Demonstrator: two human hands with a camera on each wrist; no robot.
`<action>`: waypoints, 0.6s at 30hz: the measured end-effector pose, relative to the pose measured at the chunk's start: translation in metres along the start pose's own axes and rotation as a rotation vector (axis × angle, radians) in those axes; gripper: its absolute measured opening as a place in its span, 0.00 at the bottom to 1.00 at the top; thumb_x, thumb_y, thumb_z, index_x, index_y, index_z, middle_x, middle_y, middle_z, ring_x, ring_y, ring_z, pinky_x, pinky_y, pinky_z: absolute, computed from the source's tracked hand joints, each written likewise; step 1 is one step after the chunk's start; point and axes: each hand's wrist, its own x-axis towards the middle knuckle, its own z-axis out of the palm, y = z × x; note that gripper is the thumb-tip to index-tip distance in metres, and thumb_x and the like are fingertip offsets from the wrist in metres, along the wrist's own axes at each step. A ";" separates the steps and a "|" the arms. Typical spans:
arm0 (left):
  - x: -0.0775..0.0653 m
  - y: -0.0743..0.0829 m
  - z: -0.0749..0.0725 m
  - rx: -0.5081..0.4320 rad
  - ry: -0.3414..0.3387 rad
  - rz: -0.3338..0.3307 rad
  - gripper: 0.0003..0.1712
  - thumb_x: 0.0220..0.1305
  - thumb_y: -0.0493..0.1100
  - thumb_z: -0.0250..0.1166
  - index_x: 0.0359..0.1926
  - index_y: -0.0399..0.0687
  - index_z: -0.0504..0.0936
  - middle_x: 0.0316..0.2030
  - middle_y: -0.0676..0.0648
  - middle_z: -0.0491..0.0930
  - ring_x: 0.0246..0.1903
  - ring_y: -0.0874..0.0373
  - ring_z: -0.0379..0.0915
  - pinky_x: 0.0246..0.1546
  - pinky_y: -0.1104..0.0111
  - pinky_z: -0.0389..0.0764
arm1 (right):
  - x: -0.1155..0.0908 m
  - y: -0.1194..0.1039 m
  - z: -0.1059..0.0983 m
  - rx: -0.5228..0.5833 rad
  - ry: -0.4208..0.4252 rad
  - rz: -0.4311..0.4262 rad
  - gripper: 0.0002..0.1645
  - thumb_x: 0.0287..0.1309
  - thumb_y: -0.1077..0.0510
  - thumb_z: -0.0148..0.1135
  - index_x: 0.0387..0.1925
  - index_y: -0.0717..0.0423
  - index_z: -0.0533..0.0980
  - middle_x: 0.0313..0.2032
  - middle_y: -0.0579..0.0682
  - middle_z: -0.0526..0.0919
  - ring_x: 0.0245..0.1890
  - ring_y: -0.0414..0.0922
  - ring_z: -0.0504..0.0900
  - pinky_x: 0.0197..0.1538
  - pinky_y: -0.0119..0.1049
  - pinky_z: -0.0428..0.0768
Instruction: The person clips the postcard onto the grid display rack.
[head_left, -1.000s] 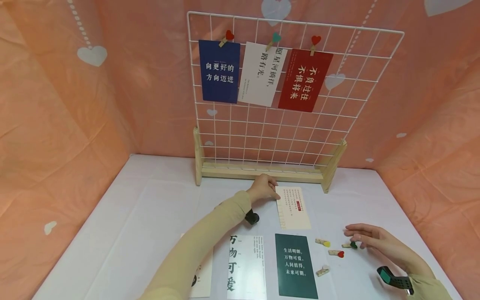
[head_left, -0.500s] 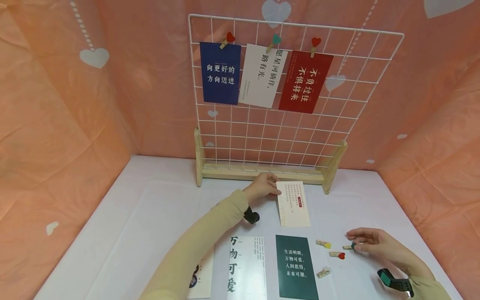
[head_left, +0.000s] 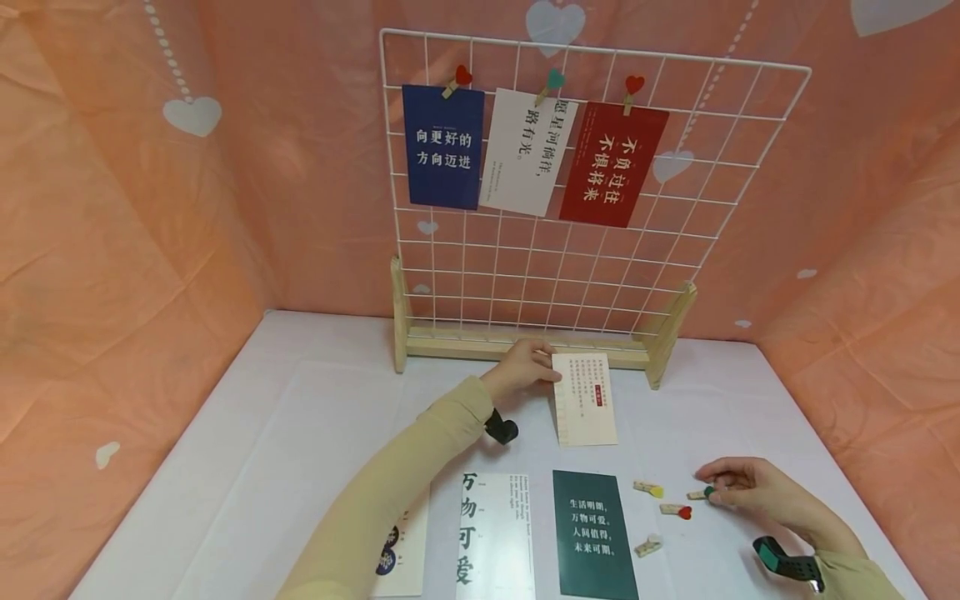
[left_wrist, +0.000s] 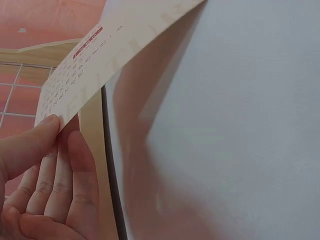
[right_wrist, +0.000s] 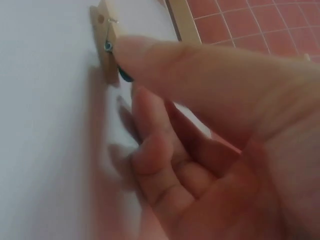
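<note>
A cream postcard (head_left: 585, 400) with red print stands tilted, its upper part off the table, in front of the grid rack. My left hand (head_left: 521, 371) pinches its left edge near the top; the left wrist view shows the thumb on the printed face of the card (left_wrist: 82, 70) and fingers behind. At the right, my right hand (head_left: 765, 496) has thumb and curled fingers at a small wooden clothespin (head_left: 701, 493) with a dark green heart. In the right wrist view the thumb covers part of that clothespin (right_wrist: 107, 42), low over the white surface.
The white wire grid rack (head_left: 525, 258) holds a blue card (head_left: 444, 179), a white card (head_left: 517, 179) and a red card (head_left: 603, 212) under heart clips. A green card (head_left: 596, 575), a white-grey card (head_left: 498, 542), a partly covered card (head_left: 408, 542) and several clothespins (head_left: 675, 510) lie in front.
My left hand has raised the cream postcard's top edge and drawn it slightly toward the rack. My right hand's fingers have closed in on the green-heart clothespin.
</note>
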 end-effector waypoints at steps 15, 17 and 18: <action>0.002 0.006 0.000 -0.065 -0.008 0.020 0.16 0.54 0.28 0.70 0.44 0.28 0.80 0.31 0.43 0.83 0.28 0.61 0.78 0.35 0.70 0.83 | 0.003 -0.002 0.004 -0.127 0.100 0.005 0.13 0.57 0.59 0.67 0.38 0.66 0.78 0.34 0.53 0.80 0.31 0.38 0.75 0.34 0.29 0.78; 0.003 0.006 0.000 -0.076 -0.008 0.020 0.16 0.54 0.28 0.70 0.45 0.28 0.80 0.31 0.42 0.83 0.28 0.60 0.79 0.35 0.69 0.83 | 0.003 -0.002 0.004 -0.113 0.098 0.012 0.13 0.57 0.59 0.66 0.38 0.67 0.77 0.35 0.53 0.80 0.31 0.38 0.75 0.34 0.29 0.78; 0.003 0.007 0.000 -0.081 -0.007 0.017 0.16 0.54 0.28 0.70 0.45 0.28 0.79 0.32 0.42 0.83 0.29 0.60 0.79 0.35 0.69 0.83 | 0.004 -0.002 0.003 -0.109 0.098 0.014 0.13 0.57 0.59 0.66 0.38 0.67 0.77 0.36 0.54 0.80 0.31 0.38 0.75 0.34 0.29 0.78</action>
